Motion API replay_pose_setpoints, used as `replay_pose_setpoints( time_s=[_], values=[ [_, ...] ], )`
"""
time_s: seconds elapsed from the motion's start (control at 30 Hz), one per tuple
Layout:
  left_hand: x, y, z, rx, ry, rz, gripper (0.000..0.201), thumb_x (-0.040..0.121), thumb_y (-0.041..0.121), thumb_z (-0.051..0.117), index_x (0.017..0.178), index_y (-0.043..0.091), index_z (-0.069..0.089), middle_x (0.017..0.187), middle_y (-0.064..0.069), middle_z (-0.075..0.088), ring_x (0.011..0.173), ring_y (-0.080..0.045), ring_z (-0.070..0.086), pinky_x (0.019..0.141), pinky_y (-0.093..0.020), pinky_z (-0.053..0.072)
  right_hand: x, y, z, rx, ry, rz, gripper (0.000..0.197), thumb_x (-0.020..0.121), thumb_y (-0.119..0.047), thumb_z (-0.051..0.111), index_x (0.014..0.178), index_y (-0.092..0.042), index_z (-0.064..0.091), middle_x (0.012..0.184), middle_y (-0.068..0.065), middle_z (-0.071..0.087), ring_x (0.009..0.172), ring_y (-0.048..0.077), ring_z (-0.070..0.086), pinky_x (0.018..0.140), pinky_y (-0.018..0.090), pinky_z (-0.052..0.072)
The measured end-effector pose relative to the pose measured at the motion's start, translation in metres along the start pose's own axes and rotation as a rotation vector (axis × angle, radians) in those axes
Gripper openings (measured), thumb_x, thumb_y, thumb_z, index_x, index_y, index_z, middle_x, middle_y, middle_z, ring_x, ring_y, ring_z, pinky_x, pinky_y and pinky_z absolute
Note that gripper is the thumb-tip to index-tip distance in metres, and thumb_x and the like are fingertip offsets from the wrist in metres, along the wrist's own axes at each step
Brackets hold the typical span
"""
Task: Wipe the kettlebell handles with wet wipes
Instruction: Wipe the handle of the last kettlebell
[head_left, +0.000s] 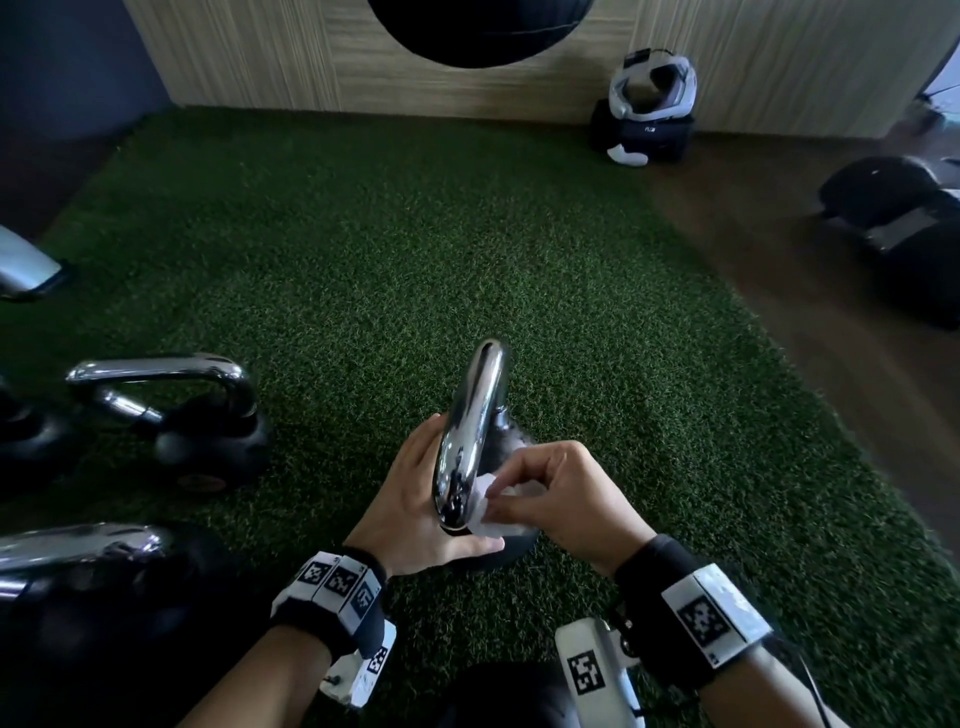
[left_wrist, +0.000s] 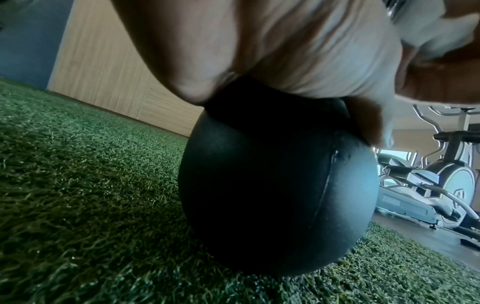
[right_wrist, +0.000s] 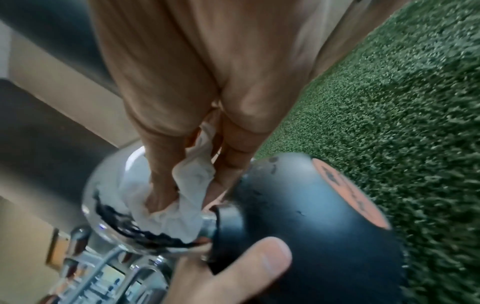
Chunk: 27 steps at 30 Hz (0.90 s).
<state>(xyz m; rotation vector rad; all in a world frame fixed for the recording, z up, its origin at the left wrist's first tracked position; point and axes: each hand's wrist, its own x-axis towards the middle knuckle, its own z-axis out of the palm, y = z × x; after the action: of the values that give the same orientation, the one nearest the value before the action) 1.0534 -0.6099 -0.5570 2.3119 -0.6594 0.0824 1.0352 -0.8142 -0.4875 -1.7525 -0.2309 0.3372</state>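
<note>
A black kettlebell (left_wrist: 272, 195) with a chrome handle (head_left: 475, 410) stands on green turf in front of me. My left hand (head_left: 410, 504) grips it from the left at the foot of the handle, palm on the top of the ball and thumb (right_wrist: 246, 267) laid across the black body (right_wrist: 298, 205). My right hand (head_left: 561, 499) pinches a crumpled white wet wipe (head_left: 493, 512) and presses it against the near leg of the handle. In the right wrist view the wipe (right_wrist: 187, 197) is bunched between the fingers and the chrome. The far leg is mostly hidden behind the handle.
Two more chrome-handled kettlebells (head_left: 171, 415) (head_left: 93, 587) stand to my left on the turf (head_left: 363, 234). A white headset on a dark bag (head_left: 649, 104) sits by the wooden wall. Wood floor and dark equipment (head_left: 893, 218) lie to the right, with an elliptical machine (left_wrist: 441, 181) beyond.
</note>
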Motion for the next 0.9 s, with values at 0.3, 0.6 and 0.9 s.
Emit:
replay_pose_setpoints(
  time_s=[0.3,0.6,0.9],
  values=[
    [-0.002,0.007,-0.006,-0.224,0.095,-0.029,0.117,0.055,0.05,0.096,0.14,0.071,0.018,0.147,0.023,0.043,0.137,-0.022,0.052,0.115,-0.057,0.041,0.02,0.0,-0.003,-0.023,0.195,-0.025,0.01,0.084,-0.004,0.081,0.094,-0.003,0.077,0.087,0.014,0.073,0.07,0.018,0.058,0.065,0.024,0.049],
    [-0.002,0.003,-0.003,-0.28,0.09,-0.026,0.115,0.057,0.052,0.095,0.142,0.07,0.019,0.15,0.016,0.043,0.139,-0.025,0.05,0.112,-0.059,0.044,0.029,-0.016,0.01,-0.352,-0.117,0.0,0.023,0.093,-0.008,0.07,0.081,-0.025,0.079,0.084,-0.009,0.078,0.076,-0.003,0.072,0.071,0.018,0.058],
    [-0.003,-0.005,0.003,-0.232,0.028,-0.146,0.121,0.06,0.059,0.093,0.147,0.058,0.009,0.159,-0.006,0.042,0.147,-0.027,0.042,0.118,-0.055,0.037,0.024,-0.012,0.01,-0.31,-0.178,-0.078,0.034,0.088,0.011,0.064,0.111,-0.009,0.079,0.112,-0.002,0.079,0.096,0.004,0.075,0.082,0.017,0.057]
  ],
)
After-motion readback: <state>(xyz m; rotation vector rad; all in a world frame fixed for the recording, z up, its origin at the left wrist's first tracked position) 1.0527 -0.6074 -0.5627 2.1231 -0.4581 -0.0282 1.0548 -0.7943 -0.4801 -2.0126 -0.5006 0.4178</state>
